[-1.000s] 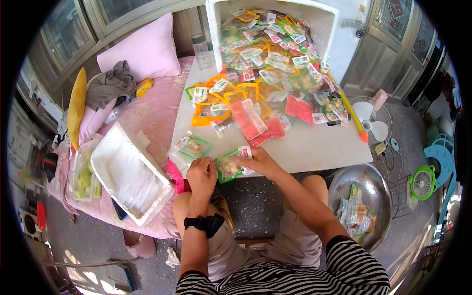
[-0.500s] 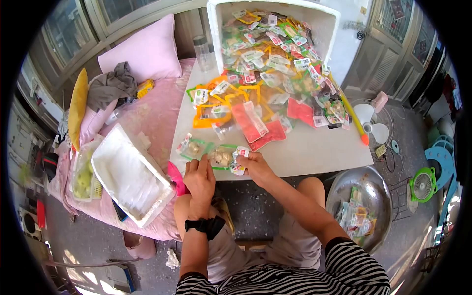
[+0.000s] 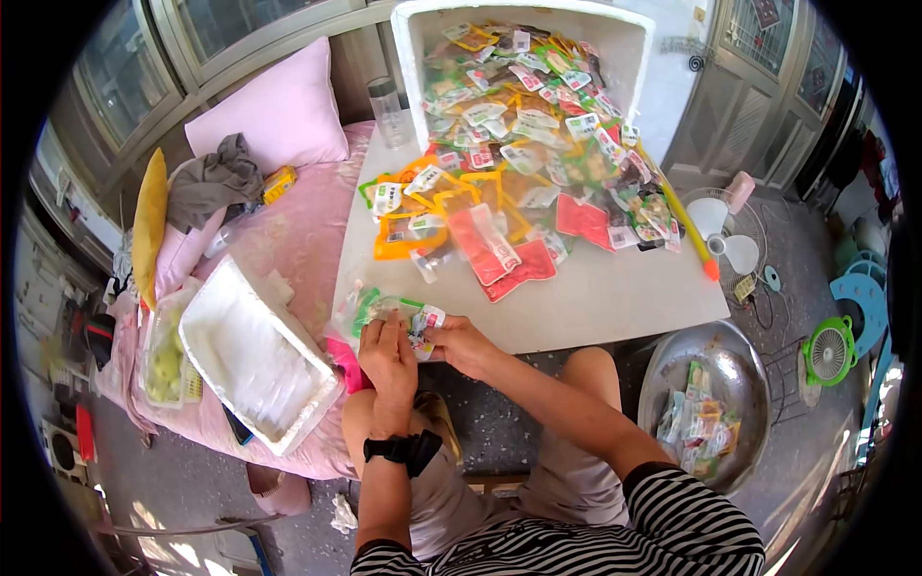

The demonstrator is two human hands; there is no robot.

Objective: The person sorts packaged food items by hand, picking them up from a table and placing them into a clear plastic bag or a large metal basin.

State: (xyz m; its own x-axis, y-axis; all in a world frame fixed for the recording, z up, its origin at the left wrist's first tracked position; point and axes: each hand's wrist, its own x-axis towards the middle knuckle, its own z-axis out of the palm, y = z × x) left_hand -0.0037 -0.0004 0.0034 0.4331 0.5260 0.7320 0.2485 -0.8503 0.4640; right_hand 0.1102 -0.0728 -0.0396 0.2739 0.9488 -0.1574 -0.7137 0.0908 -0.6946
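Observation:
At the near-left edge of the white table, both my hands are on small green-and-clear snack packets [image 3: 424, 321]. My right hand [image 3: 461, 346] pinches the printed end of one packet between thumb and fingers. My left hand [image 3: 388, 359], with a black band on its wrist, has its fingers closed over the packets' left part and hides some of it. Farther up the table lie red packets [image 3: 482, 245] and orange-edged packets [image 3: 411, 236]. A large heap of mixed packets [image 3: 523, 120] spills from a tipped white foam box [image 3: 410, 72].
A metal basin [image 3: 754, 384] with several packets stands on the floor to the right. On the pink bed at left are a white foam tray [image 3: 252, 350] and a container of green fruit [image 3: 165, 360]. A yellow stick with an orange tip [image 3: 693, 230] lies along the table's right side.
My right hand has moved left and slightly down, bringing its packet over the packet on the left. The packets now overlap under my left hand.

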